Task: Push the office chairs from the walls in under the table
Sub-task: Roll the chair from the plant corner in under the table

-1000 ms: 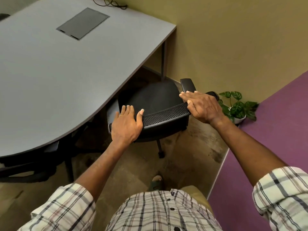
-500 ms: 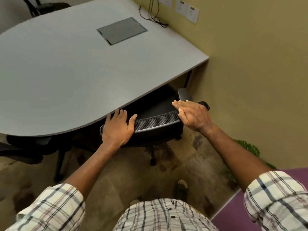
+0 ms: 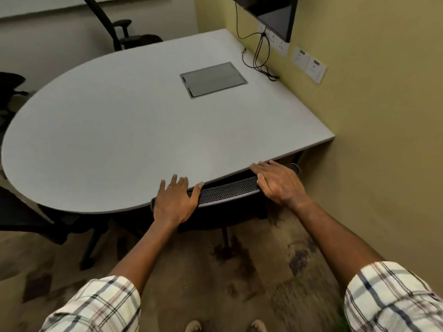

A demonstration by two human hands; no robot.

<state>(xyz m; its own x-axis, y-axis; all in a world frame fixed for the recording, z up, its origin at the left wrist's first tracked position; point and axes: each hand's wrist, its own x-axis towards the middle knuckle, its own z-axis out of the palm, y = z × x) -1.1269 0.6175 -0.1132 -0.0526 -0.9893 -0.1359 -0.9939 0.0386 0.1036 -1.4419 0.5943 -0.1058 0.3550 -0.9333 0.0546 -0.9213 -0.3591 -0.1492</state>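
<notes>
A black office chair [image 3: 227, 191] sits pushed in under the grey rounded table [image 3: 134, 130]; only the mesh top of its backrest and a bit of its base show below the table's near edge. My left hand [image 3: 176, 201] rests flat on the left end of the backrest top, fingers reaching over the table edge. My right hand [image 3: 278, 182] lies on the right end of the backrest, fingers curled over it. The seat and armrests are hidden beneath the tabletop.
The yellow wall [image 3: 371, 140] stands close on the right, with sockets and cables. Another black chair [image 3: 48, 221] is tucked under the table at left. Two more chairs, one [image 3: 129, 37] at the far wall, another [image 3: 9, 92] at far left. Brown carpet underfoot.
The chair has rolled forward under the table with both hands on its backrest; its seat and armrest, visible a second ago, are now hidden. I have stepped forward and the view has lifted.
</notes>
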